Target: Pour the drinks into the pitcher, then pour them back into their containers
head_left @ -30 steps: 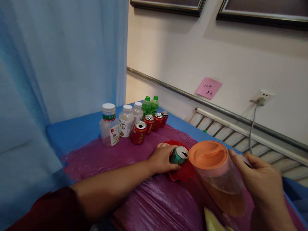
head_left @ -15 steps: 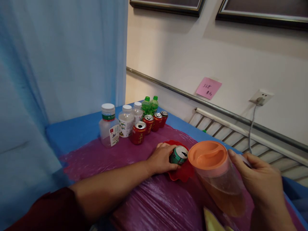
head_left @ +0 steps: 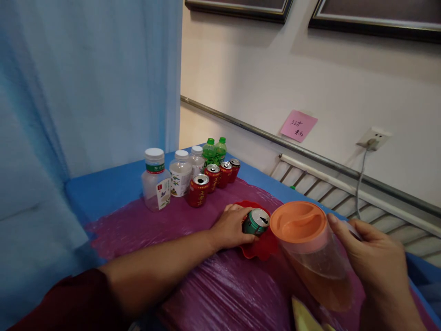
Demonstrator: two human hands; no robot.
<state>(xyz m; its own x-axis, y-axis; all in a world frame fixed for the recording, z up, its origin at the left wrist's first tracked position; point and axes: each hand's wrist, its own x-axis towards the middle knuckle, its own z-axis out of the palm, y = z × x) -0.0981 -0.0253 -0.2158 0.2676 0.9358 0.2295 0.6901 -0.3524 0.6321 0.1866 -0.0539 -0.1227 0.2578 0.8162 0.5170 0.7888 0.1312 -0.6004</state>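
Note:
My left hand [head_left: 231, 227] is wrapped round a green drink can [head_left: 257, 223], whose opened top faces up and tilts a little to the right. Beneath the can lies a red plate with a wavy rim [head_left: 253, 252]. My right hand [head_left: 374, 250] grips the handle of a clear pitcher [head_left: 320, 271] that has an orange lid [head_left: 298, 222]. The pitcher leans towards the can, its lid close to the can's top; brownish liquid fills its lower part. Whether any liquid runs between them I cannot tell.
Behind my left hand stand several red cans [head_left: 199, 191], clear bottles with white caps [head_left: 156, 184] and green-capped bottles [head_left: 221, 149]. Purple plastic film [head_left: 220, 294] covers the blue table [head_left: 99, 179]. A yellow object [head_left: 305, 317] lies at the bottom. A radiator [head_left: 320, 188] runs along the wall.

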